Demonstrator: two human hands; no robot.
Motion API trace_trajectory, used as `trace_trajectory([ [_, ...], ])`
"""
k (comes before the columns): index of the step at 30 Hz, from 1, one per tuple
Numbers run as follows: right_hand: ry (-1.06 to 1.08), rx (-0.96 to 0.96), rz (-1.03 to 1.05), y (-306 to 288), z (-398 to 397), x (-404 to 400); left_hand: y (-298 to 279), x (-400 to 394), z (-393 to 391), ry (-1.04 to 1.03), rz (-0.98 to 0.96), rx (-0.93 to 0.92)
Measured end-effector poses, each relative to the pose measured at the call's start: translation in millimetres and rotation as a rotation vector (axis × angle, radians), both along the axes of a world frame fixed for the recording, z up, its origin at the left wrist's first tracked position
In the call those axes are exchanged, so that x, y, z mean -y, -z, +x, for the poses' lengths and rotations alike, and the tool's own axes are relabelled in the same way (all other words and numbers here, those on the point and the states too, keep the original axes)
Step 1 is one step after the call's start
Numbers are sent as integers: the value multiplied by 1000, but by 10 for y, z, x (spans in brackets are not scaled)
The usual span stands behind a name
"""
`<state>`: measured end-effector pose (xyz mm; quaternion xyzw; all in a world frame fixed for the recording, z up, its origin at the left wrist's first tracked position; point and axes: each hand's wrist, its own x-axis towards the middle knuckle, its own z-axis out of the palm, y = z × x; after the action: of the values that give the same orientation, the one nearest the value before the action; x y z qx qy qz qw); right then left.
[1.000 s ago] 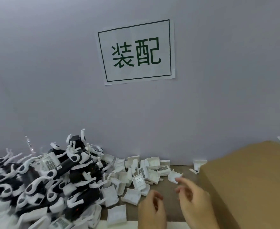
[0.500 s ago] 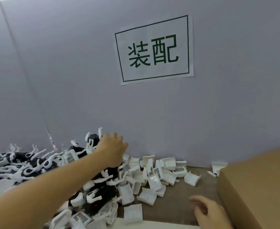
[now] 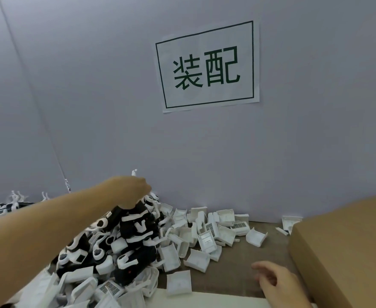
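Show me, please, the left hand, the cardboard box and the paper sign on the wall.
left hand (image 3: pixel 130 192): head view, on the back of the hand.
cardboard box (image 3: pixel 347 243): head view, on its brown top face.
paper sign (image 3: pixel 207 96): head view, on the blank white below the characters.

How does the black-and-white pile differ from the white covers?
The black-and-white pile is heaped high; the white covers lie low and scattered. The pile's parts have curved white hooks; the covers are boxy shells. The left hand grips the pile, not the covers. Both sit against the wall.
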<state>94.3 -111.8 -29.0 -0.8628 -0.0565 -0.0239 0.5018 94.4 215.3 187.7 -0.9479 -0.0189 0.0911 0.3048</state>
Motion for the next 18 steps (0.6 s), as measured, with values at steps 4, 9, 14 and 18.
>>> trace_trajectory([
  [4, 3, -16, 4, -32, -29, -11, -344, -65, -81, 43, -65, 143],
  [9, 9, -52, 13, -57, -53, -22, -719, 105, -195, 77, -187, 358],
  [14, 43, -34, 41, -21, -21, -26, -603, 463, -328, 312, -850, 832],
  [18, 56, -23, 145, 2, 12, -37, -10, 890, -385, 176, -1606, 1083],
])
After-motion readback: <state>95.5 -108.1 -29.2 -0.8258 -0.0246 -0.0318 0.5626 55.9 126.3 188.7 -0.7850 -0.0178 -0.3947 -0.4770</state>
